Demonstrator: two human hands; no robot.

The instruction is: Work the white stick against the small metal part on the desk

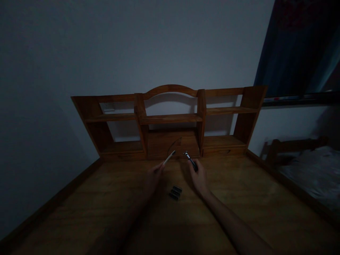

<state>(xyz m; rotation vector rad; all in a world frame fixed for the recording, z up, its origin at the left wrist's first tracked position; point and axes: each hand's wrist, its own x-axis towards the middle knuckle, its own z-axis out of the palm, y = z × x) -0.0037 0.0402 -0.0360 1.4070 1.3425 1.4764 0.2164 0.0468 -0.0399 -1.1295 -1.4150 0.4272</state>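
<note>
My left hand (155,176) is closed round a slim white stick with a dark end, which looks like a toothbrush (169,158); it points up and to the right. My right hand (198,176) is wrapped round the dark grip of a slim tool with a shiny metal shaft and a short crosswise head, like a razor handle (189,158). Both tips are raised near the desk's back and stay apart from each other. Between my forearms, three small dark oblong pieces (175,193) lie side by side on the desk. Dim light hides their detail.
The wooden desk (239,202) has raised side edges. Along its back stands a wooden shelf unit (171,119) against the wall, with a slanted panel (159,143) in its middle. A bed (313,170) is at the right, below a dark curtain (294,53).
</note>
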